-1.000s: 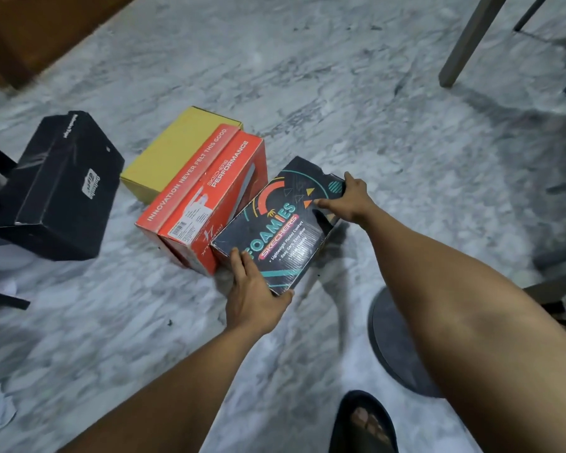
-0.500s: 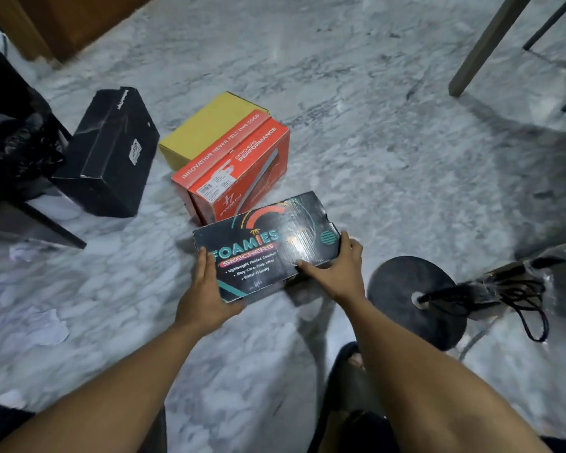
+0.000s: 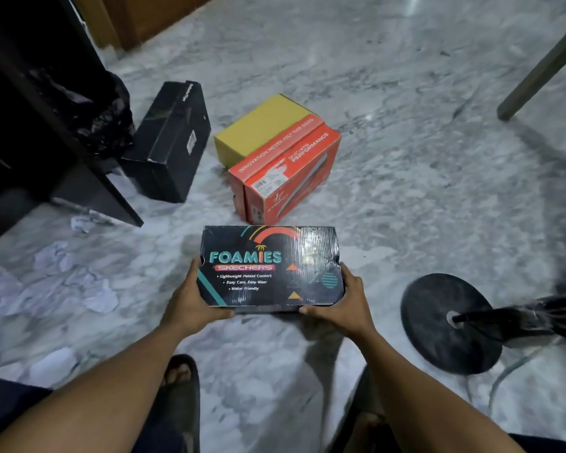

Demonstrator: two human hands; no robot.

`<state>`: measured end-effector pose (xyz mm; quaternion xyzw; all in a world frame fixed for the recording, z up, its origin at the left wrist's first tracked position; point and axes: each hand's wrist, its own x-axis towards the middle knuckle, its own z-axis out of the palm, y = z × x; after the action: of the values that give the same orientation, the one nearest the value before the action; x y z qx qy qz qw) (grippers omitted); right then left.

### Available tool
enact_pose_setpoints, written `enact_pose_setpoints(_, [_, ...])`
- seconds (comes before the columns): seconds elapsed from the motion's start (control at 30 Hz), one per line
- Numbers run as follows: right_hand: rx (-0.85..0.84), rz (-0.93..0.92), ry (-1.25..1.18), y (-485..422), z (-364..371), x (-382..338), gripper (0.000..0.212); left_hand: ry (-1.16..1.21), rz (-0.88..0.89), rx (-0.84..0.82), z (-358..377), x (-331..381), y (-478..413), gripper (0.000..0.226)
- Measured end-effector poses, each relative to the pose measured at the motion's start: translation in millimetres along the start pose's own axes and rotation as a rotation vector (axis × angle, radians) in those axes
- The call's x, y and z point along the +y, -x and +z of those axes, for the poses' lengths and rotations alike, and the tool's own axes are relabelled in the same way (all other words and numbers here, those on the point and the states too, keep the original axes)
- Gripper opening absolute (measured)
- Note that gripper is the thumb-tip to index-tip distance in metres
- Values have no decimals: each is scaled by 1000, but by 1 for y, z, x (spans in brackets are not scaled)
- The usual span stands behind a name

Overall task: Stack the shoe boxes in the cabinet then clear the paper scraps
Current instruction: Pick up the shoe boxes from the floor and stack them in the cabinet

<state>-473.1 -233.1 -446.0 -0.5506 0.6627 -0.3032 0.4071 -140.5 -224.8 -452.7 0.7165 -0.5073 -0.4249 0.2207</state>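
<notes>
The black printed "Foamies" cardboard shoe box [image 3: 271, 266] has come away from the orange box [image 3: 283, 173] toward the body, level now — left hand [image 3: 190, 304] and right hand [image 3: 343, 305] clasp its ends. Stacking is underway; next, probably a swing left toward the dark cabinet [image 3: 30, 125].

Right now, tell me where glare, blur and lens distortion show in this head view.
Head view: glare streaks the glossy black Foamies shoe box lid on its right half and the grey marble floor at the top; the floor's edges look smeared; the wide lens bows the dark cabinet door and the frame's borders; the box print stays readable.
</notes>
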Motion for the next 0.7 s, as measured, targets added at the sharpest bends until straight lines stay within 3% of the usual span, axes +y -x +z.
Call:
enact_pose_setpoints(0.1, [-3,-70,-87,-4,2,-6,101,42,-9,-4,-5,-5,-1,146])
enact_pose_setpoints(0.23, [-6,-66,-99,4,8,-20,106,-3,-14,10,-22,4,11,153])
enact_pose_setpoints(0.47, [-47,-172,-139,25,6,-102,84,-12,77,124,-93,27,48,156])
enact_pose_setpoints(0.7, [-198,-313,-237,57,62,-202,78,-63,187,322,-222,40,132,125])
